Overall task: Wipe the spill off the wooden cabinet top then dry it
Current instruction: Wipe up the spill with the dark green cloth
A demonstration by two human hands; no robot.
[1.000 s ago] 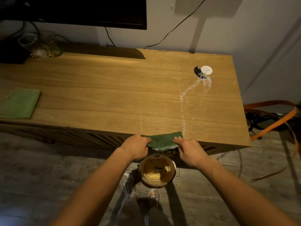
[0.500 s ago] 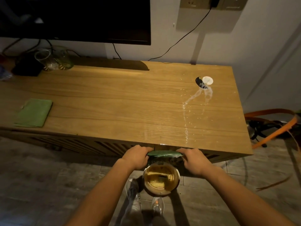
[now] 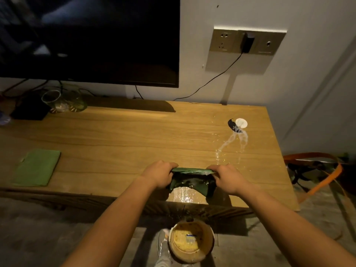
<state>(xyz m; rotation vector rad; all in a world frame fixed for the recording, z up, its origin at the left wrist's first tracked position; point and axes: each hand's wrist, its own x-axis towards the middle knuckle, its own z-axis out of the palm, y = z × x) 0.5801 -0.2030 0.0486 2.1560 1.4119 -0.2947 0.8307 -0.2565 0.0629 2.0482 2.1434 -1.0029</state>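
A wet dark green cloth (image 3: 192,179) hangs stretched between my left hand (image 3: 158,173) and my right hand (image 3: 226,177), just above the front part of the wooden cabinet top (image 3: 125,143). A wet sheen (image 3: 185,195) lies on the wood under the cloth. A milky spill trail (image 3: 227,145) runs from a small dark item and white cap (image 3: 238,124) at the back right toward my hands. A second, dry green cloth (image 3: 36,166) lies folded flat at the left front of the cabinet.
A bucket (image 3: 190,241) with yellowish water stands on the floor below the cabinet edge, by my shoe. A television hangs above the back left; glass jars (image 3: 61,101) and a black box sit beneath it. Orange straps (image 3: 323,170) lie on the floor at right.
Both hands have lifted the wet cloth from the cabinet's front edge above the bucket up and forward over the top. The view has tilted upward.
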